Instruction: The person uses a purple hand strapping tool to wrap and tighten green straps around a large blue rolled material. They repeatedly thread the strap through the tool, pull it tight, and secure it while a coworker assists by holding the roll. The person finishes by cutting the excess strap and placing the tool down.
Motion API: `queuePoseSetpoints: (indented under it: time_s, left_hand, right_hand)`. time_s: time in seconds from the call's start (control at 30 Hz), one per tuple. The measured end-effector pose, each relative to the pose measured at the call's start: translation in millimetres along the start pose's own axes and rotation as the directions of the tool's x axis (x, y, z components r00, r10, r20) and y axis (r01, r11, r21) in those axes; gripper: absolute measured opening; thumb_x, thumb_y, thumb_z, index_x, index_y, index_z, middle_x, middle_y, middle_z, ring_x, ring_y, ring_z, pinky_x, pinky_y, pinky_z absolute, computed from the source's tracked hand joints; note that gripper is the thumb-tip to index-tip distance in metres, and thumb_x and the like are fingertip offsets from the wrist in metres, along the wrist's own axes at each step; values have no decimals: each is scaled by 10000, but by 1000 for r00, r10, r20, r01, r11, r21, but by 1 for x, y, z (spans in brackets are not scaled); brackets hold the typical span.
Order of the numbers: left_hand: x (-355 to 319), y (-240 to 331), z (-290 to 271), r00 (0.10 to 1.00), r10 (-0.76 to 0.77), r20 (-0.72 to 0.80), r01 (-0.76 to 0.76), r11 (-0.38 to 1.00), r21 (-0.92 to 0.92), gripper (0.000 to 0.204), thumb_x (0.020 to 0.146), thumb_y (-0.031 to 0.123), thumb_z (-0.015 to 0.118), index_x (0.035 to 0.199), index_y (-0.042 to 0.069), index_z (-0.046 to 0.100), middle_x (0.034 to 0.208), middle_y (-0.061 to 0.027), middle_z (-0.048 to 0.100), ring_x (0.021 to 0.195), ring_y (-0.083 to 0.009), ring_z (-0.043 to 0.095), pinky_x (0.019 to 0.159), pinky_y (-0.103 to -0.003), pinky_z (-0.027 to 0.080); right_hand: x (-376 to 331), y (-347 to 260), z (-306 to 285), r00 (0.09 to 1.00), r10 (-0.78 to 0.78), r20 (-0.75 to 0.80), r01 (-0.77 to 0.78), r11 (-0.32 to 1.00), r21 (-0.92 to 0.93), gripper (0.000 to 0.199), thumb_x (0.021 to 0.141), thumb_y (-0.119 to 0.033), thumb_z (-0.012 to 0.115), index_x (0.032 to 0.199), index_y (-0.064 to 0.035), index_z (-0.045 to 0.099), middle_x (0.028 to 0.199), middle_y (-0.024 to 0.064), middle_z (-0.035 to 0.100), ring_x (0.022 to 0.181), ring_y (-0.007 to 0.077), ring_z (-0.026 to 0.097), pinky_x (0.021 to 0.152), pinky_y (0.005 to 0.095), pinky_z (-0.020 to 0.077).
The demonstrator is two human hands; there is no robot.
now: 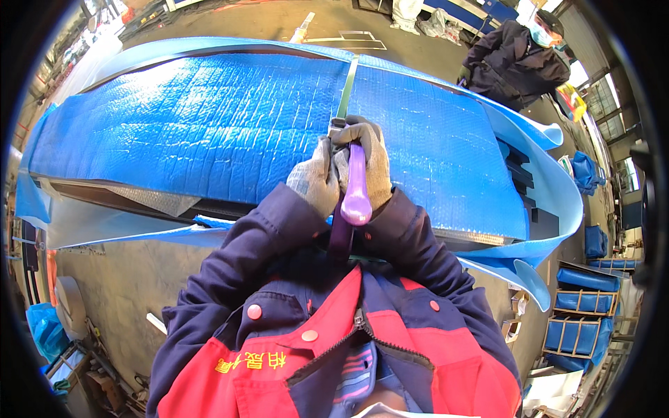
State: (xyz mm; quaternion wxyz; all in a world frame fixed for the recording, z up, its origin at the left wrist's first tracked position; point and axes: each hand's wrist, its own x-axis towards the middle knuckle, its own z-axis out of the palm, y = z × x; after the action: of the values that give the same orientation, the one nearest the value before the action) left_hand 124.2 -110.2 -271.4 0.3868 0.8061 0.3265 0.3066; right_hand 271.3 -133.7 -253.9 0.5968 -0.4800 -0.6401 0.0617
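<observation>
A long bundle under blue bubble wrap [230, 125] lies across in front of me, with a green strap [348, 87] running over its top. At the strap's near end sits a small metal seal [336, 125]. My right hand [375, 164], in a grey work glove, is closed around the upper part of a strapping tool with purple handles [357, 198]. The tool points back toward my chest. Beside it my left hand [313, 177], also gloved, has its fingers pressed together close to the seal. What lies between those fingers is hidden.
Pale blue foam sheet [557, 209] curls loosely around the bundle's edges. Dark bars [519, 174] show at its right end. A masked person [516, 63] stands beyond the far right corner. Wooden-framed blue packages [582, 313] are stacked at the right.
</observation>
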Motion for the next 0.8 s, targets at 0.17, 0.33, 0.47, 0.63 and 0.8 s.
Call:
queuePoseSetpoints:
  time_s: [0.17, 0.33, 0.47, 0.63, 0.8]
  left_hand:
    - [-51, 21, 3, 989, -145, 2, 144, 989, 29, 838, 957, 214, 725, 1584, -107, 272, 1266, -332, 671, 1138, -391, 734, 943, -435, 580]
    - [-73, 44, -2, 999, -42, -24, 45, 991, 129, 871, 947, 210, 669, 1539, -224, 201, 1126, -402, 665, 977, -514, 715, 827, -517, 585]
    - [-82, 43, -1, 986, -154, 70, 141, 976, 166, 929, 924, 220, 723, 1538, -235, 197, 1307, -409, 610, 1057, -493, 718, 875, -483, 592]
    - [-85, 28, 6, 996, 35, -76, -24, 989, 148, 916, 931, 183, 730, 1567, -198, 192, 1183, -360, 688, 1016, -474, 736, 846, -480, 599]
    - [-91, 23, 9, 998, 4, -61, -4, 1000, -3, 971, 959, 254, 701, 1623, -132, 106, 1169, -392, 670, 989, -527, 707, 847, -550, 573]
  right_hand:
    - [-35, -22, 0, 1000, 3, 9, -2, 999, -52, 250, 810, -51, 761, 1022, -99, 639, 1199, 196, 642, 1152, 397, 606, 1012, 498, 471]
    - [-33, -13, 11, 998, -66, -18, 64, 994, -89, 298, 749, -94, 792, 995, -112, 625, 1121, 172, 628, 1092, 393, 602, 943, 488, 475]
    - [-32, -5, 15, 997, -42, -68, 37, 996, -75, 289, 729, -92, 806, 968, -126, 648, 1095, 131, 664, 1078, 356, 624, 960, 458, 478]
    - [-36, -2, 11, 999, -13, -34, 10, 996, -83, 251, 767, -25, 765, 973, -118, 657, 1072, 118, 690, 1049, 335, 650, 968, 440, 494]
    - [-37, -6, 11, 997, 65, -47, -66, 997, -36, 223, 807, 6, 739, 981, -112, 664, 1057, 122, 706, 1002, 329, 684, 909, 431, 533]
